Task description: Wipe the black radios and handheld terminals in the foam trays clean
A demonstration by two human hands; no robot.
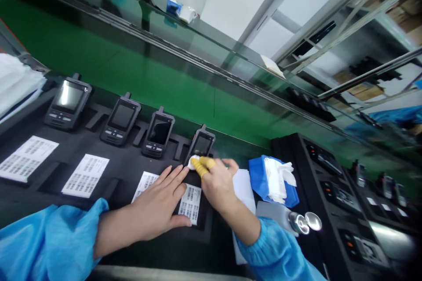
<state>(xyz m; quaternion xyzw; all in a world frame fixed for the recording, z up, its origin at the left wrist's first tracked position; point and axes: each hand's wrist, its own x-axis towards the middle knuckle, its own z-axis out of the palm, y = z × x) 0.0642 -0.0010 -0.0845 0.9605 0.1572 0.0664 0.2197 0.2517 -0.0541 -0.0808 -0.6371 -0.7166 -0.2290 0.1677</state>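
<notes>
Pinched in the yellow-covered fingertips of my right hand (220, 181) is a small white wiping pad (192, 163). It presses on the lower front of a black handheld radio (202, 141), hiding its keys. My left hand (158, 208) lies flat with fingers stretched, its fingertips close to the pad. It partly covers a barcode label sheet (145, 183) and reaches the edge of another label sheet (191, 202). To the left, three similar radios (159, 131) lie in a row in the black foam tray (128, 167), screens up.
On the right are a blue pack of white wipes (278, 178), a bottle with its metal cap flipped open (300, 223) and white paper (243, 186). Stacked black trays (296, 153) with devices stand beyond. White bags (18, 81) lie at far left; a green conveyor belt (184, 90) runs behind.
</notes>
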